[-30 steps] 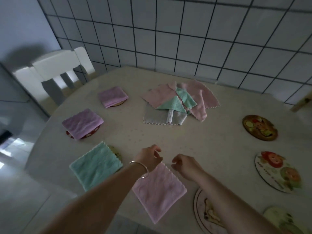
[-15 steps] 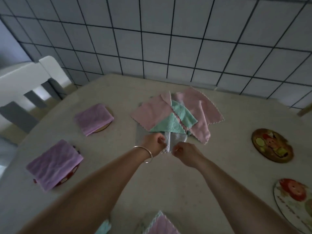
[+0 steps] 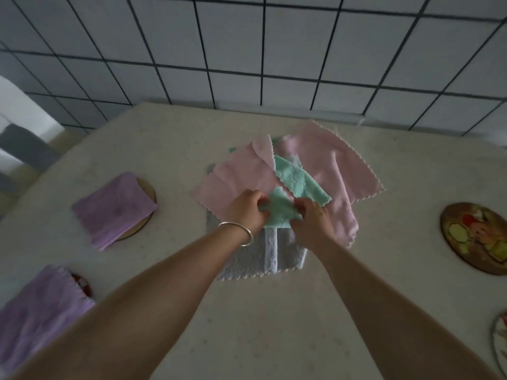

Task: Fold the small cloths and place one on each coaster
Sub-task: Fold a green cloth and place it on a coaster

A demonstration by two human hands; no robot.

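Both hands pinch the green cloth (image 3: 281, 212) atop the pile mid-tabletop (image 3: 274, 325) — left hand (image 3: 247, 209) at its left edge, right hand (image 3: 311, 218) at its right. It looks light, limp and fuzzy — best taken by corners, or it likely sags and drags its neighbours.

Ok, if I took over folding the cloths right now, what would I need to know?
Left hand and right hand both pinch the green cloth on top of the pile, over the pink cloths and grey cloth.
Done: two folded purple cloths sit on coasters on the left.
Left: fold the pile's cloths; the picture coaster on the right is still bare.
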